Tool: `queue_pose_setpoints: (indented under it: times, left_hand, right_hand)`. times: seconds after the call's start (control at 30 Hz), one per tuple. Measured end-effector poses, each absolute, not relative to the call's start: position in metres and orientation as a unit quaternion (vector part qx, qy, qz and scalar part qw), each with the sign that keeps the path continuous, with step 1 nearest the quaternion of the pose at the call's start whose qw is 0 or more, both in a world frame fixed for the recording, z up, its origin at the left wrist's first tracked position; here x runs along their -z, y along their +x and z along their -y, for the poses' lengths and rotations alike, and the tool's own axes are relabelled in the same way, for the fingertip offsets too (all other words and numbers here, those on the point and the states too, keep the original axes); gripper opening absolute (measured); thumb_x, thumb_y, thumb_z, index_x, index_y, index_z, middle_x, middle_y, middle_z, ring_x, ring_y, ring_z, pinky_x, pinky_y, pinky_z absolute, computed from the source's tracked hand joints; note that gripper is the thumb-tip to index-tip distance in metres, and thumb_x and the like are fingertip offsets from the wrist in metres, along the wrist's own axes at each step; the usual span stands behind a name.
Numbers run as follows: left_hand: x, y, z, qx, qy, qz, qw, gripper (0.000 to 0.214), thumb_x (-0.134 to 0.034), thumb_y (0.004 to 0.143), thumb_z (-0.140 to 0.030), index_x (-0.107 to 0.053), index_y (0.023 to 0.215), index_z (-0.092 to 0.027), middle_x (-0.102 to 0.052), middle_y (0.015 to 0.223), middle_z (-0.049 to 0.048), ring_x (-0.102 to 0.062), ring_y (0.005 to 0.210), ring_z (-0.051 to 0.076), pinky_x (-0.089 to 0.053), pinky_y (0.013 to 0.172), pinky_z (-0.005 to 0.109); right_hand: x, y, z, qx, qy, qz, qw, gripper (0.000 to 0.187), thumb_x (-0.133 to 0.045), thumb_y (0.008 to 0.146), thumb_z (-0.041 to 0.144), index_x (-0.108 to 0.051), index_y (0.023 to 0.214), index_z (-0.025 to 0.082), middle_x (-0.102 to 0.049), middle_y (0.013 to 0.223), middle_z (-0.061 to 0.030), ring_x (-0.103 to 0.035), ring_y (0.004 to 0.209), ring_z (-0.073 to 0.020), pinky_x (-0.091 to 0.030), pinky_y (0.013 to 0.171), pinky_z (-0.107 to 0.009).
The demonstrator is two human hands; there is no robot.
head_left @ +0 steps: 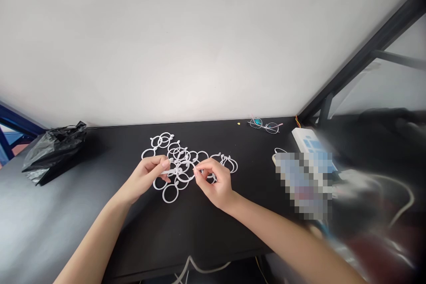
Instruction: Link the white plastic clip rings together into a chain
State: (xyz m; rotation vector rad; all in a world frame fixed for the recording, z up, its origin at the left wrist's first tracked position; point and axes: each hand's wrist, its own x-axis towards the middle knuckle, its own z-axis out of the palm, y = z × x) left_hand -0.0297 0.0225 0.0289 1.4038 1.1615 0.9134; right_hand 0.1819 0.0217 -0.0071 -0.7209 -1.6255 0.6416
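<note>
Several white open rings with small knobbed ends, like plastic curtain rings (171,194), lie in a loose pile on the black tabletop. Over the pile, my left hand (149,173) pinches a white ring seen nearly edge-on between thumb and forefinger. My right hand (214,179) has thumb and fingertips closed on the right side of another white ring (185,181). The knobbed ends of the two held rings meet between my hands; whether they are linked I cannot make out. My fingers cover part of the pile behind.
At the left lies a crumpled black plastic bag (56,148). Eyeglasses (264,125) rest near the wall. On the right are a white and blue box (309,144), a pixelated object (302,186) and blurred cables. A pale cable (206,270) hangs at the table's front edge.
</note>
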Motion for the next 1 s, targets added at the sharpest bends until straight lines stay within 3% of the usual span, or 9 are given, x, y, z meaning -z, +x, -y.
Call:
queue_pose_setpoints:
  times: [0.17,0.47,0.7,0.87,1.0]
  left_hand:
    - [-0.025,-0.028,-0.022,-0.356,0.609,-0.465,0.535,0.042,-0.059,0.087,-0.048,-0.05,0.058,-0.018,-0.046,0.062,-0.0007,-0.05,0.061,0.014,-0.054,0.061,0.027]
    - [-0.019,-0.018,-0.018,-0.335,0.615,-0.436,0.566,0.03,-0.067,0.083,-0.042,-0.054,0.071,-0.017,-0.059,0.079,0.0032,-0.057,0.071,0.014,-0.058,0.063,0.029]
    - [-0.028,-0.018,-0.019,-0.334,0.607,-0.463,0.553,0.04,-0.052,0.09,-0.052,-0.067,0.078,-0.016,-0.067,0.087,0.0076,-0.065,0.071,0.019,-0.06,0.07,0.034]
    - [-0.028,-0.016,-0.019,-0.341,0.597,-0.456,0.565,0.03,-0.056,0.091,-0.046,-0.061,0.079,-0.018,-0.063,0.083,0.0043,-0.063,0.08,0.018,-0.059,0.07,0.031]
    - [-0.022,-0.017,-0.019,-0.357,0.591,-0.432,0.581,0.021,-0.06,0.09,-0.038,-0.053,0.083,-0.02,-0.054,0.079,-0.0006,-0.056,0.075,0.014,-0.057,0.067,0.027]
  right_hand:
    - [0.006,0.183,-0.022,-0.278,-0.308,0.698,0.584,0.006,-0.059,0.086,0.015,-0.06,0.085,0.021,-0.066,0.079,-0.0019,-0.057,0.055,-0.0098,-0.05,0.054,-0.025]
    - [0.009,0.181,-0.021,-0.286,-0.309,0.699,0.577,0.004,-0.059,0.087,0.018,-0.06,0.084,0.02,-0.067,0.082,-0.003,-0.055,0.052,-0.0081,-0.05,0.05,-0.023]
    - [0.01,0.181,-0.022,-0.285,-0.311,0.695,0.582,0.005,-0.06,0.086,0.017,-0.061,0.085,0.021,-0.067,0.082,-0.0036,-0.054,0.051,-0.0084,-0.05,0.05,-0.024]
    - [0.01,0.182,-0.023,-0.288,-0.304,0.696,0.583,0.005,-0.06,0.085,0.015,-0.062,0.085,0.02,-0.067,0.083,-0.0034,-0.054,0.051,-0.0081,-0.049,0.049,-0.023]
    - [0.011,0.182,-0.023,-0.292,-0.311,0.699,0.574,0.004,-0.061,0.085,0.017,-0.062,0.085,0.02,-0.067,0.083,-0.0029,-0.054,0.05,-0.0077,-0.05,0.051,-0.023]
